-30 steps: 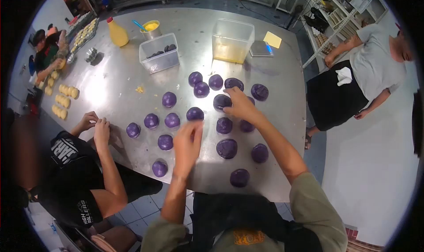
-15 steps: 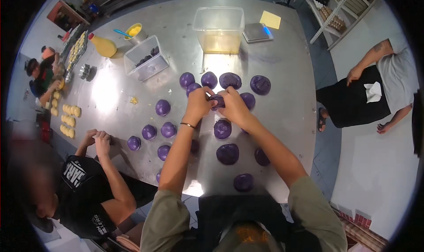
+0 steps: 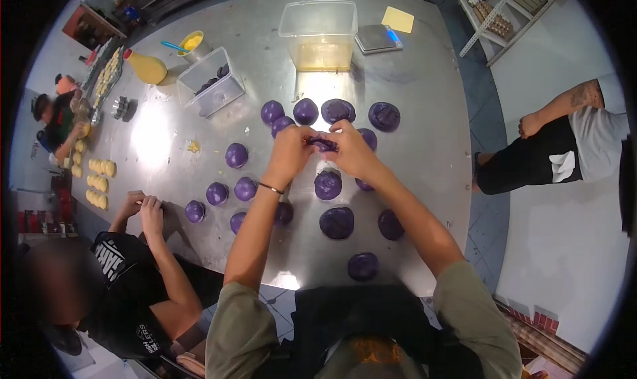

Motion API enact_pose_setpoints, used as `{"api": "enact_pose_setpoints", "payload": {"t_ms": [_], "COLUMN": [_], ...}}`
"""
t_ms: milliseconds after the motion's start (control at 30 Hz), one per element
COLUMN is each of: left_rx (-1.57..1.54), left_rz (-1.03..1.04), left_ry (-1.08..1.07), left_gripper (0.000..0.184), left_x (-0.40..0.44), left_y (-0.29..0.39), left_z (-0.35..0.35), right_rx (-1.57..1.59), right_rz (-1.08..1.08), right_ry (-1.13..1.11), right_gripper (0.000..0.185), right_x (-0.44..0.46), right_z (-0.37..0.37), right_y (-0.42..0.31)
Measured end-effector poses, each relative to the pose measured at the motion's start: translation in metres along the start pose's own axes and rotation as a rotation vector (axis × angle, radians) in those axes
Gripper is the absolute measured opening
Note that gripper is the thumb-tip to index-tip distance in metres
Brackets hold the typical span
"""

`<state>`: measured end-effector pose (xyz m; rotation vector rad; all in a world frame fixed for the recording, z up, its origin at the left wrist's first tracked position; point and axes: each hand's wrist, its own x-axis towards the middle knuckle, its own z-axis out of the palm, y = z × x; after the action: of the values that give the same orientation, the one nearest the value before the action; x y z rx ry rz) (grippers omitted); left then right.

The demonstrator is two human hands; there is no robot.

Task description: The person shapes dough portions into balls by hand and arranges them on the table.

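Observation:
Between my fingertips, above the steel table, is a piece of purple dough point(image 3: 322, 144), partly covered by my fingers. My left hand point(image 3: 292, 152) pinches it from the left, and my right hand point(image 3: 352, 151) grips the other side. Just below them a round purple dough ball point(image 3: 328, 185) rests on the metal. Beyond my hands lie a flattened purple dough piece point(image 3: 338, 111) and a smooth ball point(image 3: 305, 111). Another flattened piece point(image 3: 384, 117) is off to the right. More purple balls are scattered left of my left forearm and between my arms.
The steel table point(image 3: 424, 80) carries a tall clear container point(image 3: 318, 37), a scale point(image 3: 379, 39), a bin of dark dough point(image 3: 222, 95), a yellow bottle point(image 3: 146, 68) and a cup point(image 3: 192, 46). A co-worker's hands point(image 3: 144, 210) are at the left edge; another person point(image 3: 564, 133) stands right.
My hands have lifted the purple dough slightly and its edge now faces me. The whole view has shifted a little. The person on the right has changed arm position.

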<state>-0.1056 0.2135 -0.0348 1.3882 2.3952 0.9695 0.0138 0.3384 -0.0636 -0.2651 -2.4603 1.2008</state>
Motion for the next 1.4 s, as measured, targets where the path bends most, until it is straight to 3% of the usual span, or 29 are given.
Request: {"api": "enact_pose_setpoints", "payload": {"t_ms": [233,433,533,600,733,800,900,967,1033,1067,1100,1133,1167,1233,1267,1367,1400], "left_rx": [0.031,0.106,0.240,0.187,0.136,0.076,-0.047,-0.063,-0.079,-0.123,-0.167,-0.068,-0.070,-0.151,-0.157,-0.101,-0.103], "left_rz": [-0.094,0.075,0.111,0.080,0.039,0.208,0.254,0.328,0.402,0.412,0.417,0.517,0.530,0.314,0.410,0.593,0.622], "left_ry": [-0.132,0.110,-0.012,-0.020,-0.080,-0.061,-0.070,-0.162,-0.259,-0.239,-0.220,-0.282,-0.296,-0.327,-0.267,-0.232,-0.176], "left_gripper": [0.027,0.031,0.029,0.024,0.018,0.018,0.018,0.018,0.019,0.018,0.018,0.032,0.032,0.049,0.062,0.058,0.045], "left_x": [0.012,0.009,0.012,0.013,0.010,0.001,-0.021,-0.036,-0.053,-0.065,-0.074,-0.080,-0.087,-0.103,-0.107,-0.115,-0.117], "left_y": [0.000,0.005,0.008,0.004,0.013,0.043,0.095,0.128,0.149,0.159,0.166,0.168,0.177,0.197,0.201,0.197,0.202], "left_z": [0.003,0.022,0.020,0.020,0.001,-0.026,-0.057,-0.068,-0.061,-0.051,-0.045,-0.044,-0.045,-0.047,-0.042,-0.012,-0.005], "right_rx": [-0.073,-0.159,-0.159,0.164,0.247,0.229,0.182,1.002,1.723,1.723,1.674,1.618,1.621,1.621,1.624,1.666,1.666], "right_rz": [0.013,0.000,-0.045,0.226,0.238,0.213,0.211,0.711,0.591,0.592,0.630,0.660,0.656,0.577,0.536,0.537,0.535], "right_ry": [-0.013,-0.031,0.148,0.150,0.180,0.310,0.501,0.244,-0.107,-0.079,0.115,0.305,0.327,0.474,0.499,0.628,0.643], "right_gripper": [0.026,0.018,0.019,0.027,0.027,0.026,0.031,0.037,0.034,0.034,0.032,0.031,0.031,0.031,0.034,0.041,0.041], "right_x": [0.004,0.009,0.013,0.014,0.007,-0.007,-0.043,-0.070,-0.095,-0.107,-0.117,-0.127,-0.137,-0.156,-0.163,-0.175,-0.181], "right_z": [0.002,0.003,0.007,0.000,-0.013,-0.027,-0.053,-0.061,-0.070,-0.067,-0.062,-0.060,-0.061,-0.065,-0.068,-0.064,-0.064], "right_y": [0.000,0.000,-0.002,-0.012,-0.026,-0.039,-0.054,-0.071,-0.093,-0.098,-0.102,-0.105,-0.108,-0.113,-0.122,-0.132,-0.130]}}
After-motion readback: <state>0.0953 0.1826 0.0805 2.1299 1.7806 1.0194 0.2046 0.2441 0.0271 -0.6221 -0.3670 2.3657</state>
